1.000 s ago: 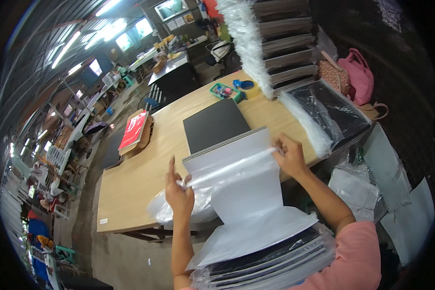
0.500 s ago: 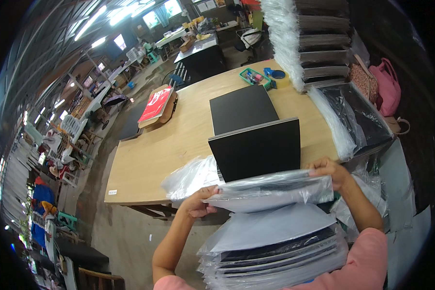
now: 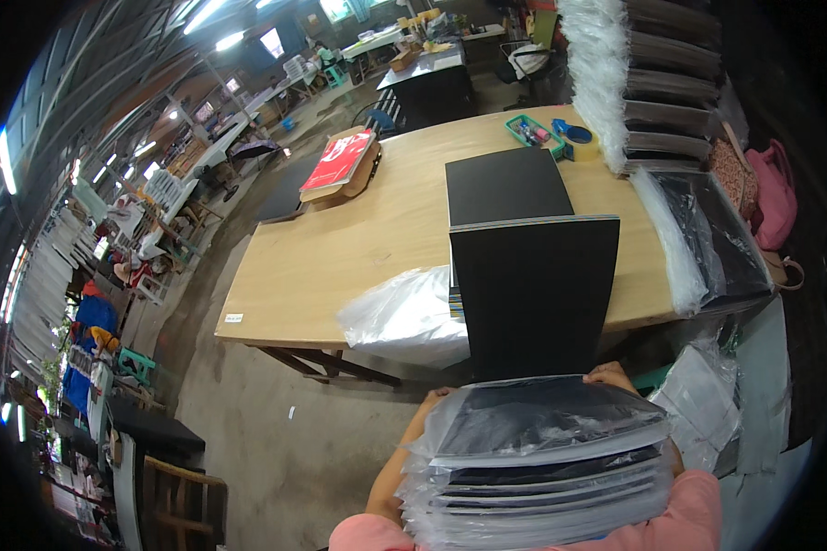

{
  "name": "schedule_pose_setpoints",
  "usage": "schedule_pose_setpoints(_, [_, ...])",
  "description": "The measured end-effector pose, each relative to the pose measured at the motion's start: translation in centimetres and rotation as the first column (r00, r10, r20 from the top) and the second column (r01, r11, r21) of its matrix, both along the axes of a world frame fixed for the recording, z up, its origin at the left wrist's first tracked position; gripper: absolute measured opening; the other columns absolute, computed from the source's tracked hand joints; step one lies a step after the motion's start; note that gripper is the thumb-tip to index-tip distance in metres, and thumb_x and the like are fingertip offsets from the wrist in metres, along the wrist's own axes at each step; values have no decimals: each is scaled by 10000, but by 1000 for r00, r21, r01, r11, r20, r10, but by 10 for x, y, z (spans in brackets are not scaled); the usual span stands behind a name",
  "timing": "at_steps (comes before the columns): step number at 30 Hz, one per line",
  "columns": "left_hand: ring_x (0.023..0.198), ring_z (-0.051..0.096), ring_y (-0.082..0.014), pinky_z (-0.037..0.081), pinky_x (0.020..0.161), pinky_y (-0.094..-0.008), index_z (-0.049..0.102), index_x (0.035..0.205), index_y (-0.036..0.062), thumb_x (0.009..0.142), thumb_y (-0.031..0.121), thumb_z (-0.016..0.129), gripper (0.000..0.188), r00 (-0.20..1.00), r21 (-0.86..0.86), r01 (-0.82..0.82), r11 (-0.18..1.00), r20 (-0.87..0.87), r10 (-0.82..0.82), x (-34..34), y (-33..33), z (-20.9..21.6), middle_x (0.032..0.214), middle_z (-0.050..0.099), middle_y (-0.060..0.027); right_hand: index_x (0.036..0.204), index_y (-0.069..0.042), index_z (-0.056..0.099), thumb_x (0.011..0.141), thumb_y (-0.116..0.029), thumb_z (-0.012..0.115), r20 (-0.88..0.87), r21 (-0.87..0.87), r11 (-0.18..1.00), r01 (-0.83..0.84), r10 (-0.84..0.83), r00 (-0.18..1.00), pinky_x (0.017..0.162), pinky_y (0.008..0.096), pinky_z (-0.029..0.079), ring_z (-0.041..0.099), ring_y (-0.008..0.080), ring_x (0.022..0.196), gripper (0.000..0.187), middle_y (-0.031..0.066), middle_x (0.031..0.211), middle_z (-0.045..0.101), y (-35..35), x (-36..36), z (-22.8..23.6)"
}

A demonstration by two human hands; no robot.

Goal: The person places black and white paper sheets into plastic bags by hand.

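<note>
Head view: left hand (image 3: 439, 393) and right hand (image 3: 609, 375) are at the bagged black panel's (image 3: 560, 413) far corners atop the stack (image 3: 533, 499), probably steadying it, but can't tell if either's closed on it

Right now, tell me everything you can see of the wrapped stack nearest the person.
The wrapped stack is many layers, dark and pale, in clear, crinkled film that looks like plastic, ruffled at the sides. It lies roughly flat, dark face uppermost, on the near side of the wooden table. The left hand and right hand are at its far corners, their grip partly hidden. Its support is hidden.
</note>
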State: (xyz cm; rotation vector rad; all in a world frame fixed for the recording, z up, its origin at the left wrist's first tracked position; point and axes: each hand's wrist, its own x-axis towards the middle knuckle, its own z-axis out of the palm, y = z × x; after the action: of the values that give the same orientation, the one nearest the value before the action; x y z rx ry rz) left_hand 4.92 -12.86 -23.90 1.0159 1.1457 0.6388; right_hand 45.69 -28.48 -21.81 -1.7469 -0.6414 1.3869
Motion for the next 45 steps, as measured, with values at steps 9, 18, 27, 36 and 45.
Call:
schedule_pose_setpoints(9, [905,604,-297,469,781,-340,531,1063,-10,717,-59,584,354,695,941,334,57,-287,659,-50,83,154,1012,589,-186,727,-28,596,638,-411,792,737,-213,764,-609,535,413,640,414,490,638,348,716,439,158,685,635,16,10,148])
schedule_pose_setpoints(18, [766,654,-171,516,738,-277,615,1008,-44,896,-8,533,143,904,930,-216,298,75,421,-44,143,248,841,677,-98,993,7,569,709,-106,676,839,446,138,-884,280,467,795,404,474,606,365,915,323,209,927,630,202,-176,306])
schedule_pose_setpoints(27, [646,566,-91,472,611,-214,611,942,-29,837,18,641,119,902,836,-352,421,183,392,-35,129,272,744,605,-40,808,-41,661,697,-124,715,608,575,474,-667,298,736,719,377,502,653,281,782,149,158,806,666,317,-269,266])
schedule_pose_setpoints(36, [578,494,-66,411,556,-188,503,1240,13,767,9,708,515,927,847,-342,408,231,297,-25,136,264,695,556,30,787,-50,658,767,-100,633,579,774,357,-524,-63,813,659,374,496,643,302,733,60,132,761,660,302,-265,273])
schedule_pose_setpoints(45, [657,503,-127,407,618,-239,630,825,3,799,121,698,138,957,981,-129,144,85,278,-12,139,278,789,563,-18,796,-25,592,789,-68,588,517,855,113,-506,-272,812,648,405,472,594,332,723,44,145,765,566,300,-255,268])
